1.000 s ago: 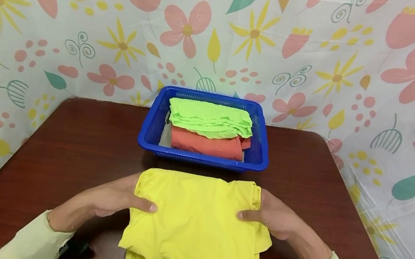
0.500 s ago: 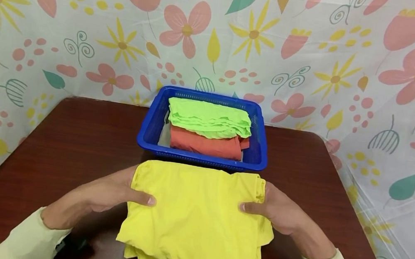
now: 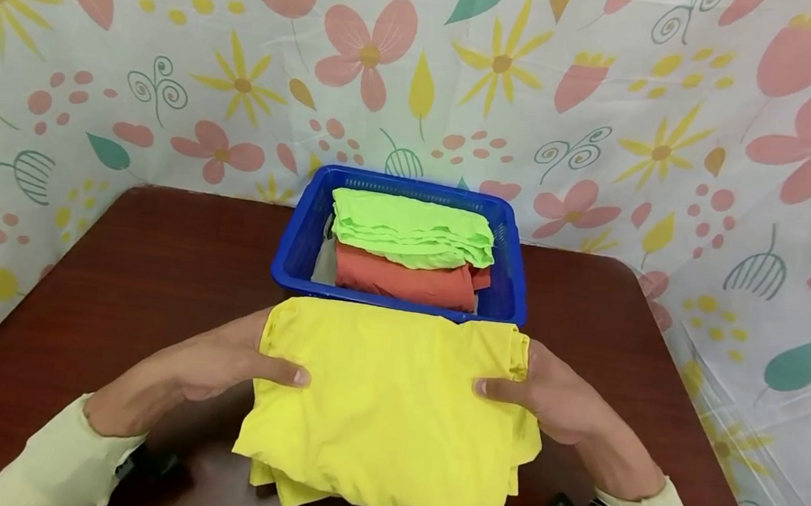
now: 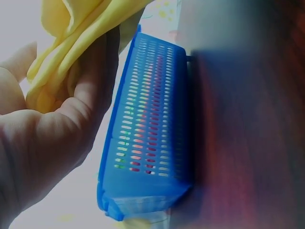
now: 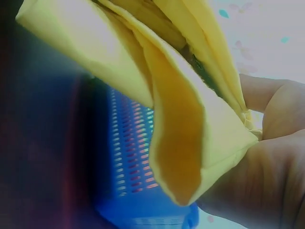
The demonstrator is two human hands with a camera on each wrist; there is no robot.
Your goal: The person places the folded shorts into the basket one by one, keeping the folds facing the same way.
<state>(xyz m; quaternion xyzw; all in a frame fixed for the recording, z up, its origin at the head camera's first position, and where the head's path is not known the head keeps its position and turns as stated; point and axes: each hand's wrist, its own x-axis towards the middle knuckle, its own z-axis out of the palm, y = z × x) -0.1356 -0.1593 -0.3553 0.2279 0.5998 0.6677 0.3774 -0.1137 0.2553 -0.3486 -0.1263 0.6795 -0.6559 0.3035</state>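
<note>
A folded yellow cloth (image 3: 390, 414), likely a garment by its layered edges, is held up between both hands in the head view. My left hand (image 3: 219, 361) grips its left side, thumb on top and the other fingers hidden beneath. On the opposite side my right hand (image 3: 560, 394) holds it the same way. The cloth's far edge overlaps the front rim of a blue plastic basket (image 3: 290, 234). Inside that basket lie a folded lime-green cloth (image 3: 411, 229) and a folded coral-red cloth (image 3: 403, 279). Both wrist views show the yellow layers pinched between thumb and fingers.
The basket stands on a dark reddish-brown table (image 3: 155, 261), near its back edge. Behind the table hangs a white curtain (image 3: 423, 67) printed with flowers and leaves. Something grey (image 3: 325, 266) shows under the coral-red cloth.
Both hands have moved the yellow cloth forward, away from the body, so its far edge now reaches the basket's front rim. The basket and the cloths in it stay put.
</note>
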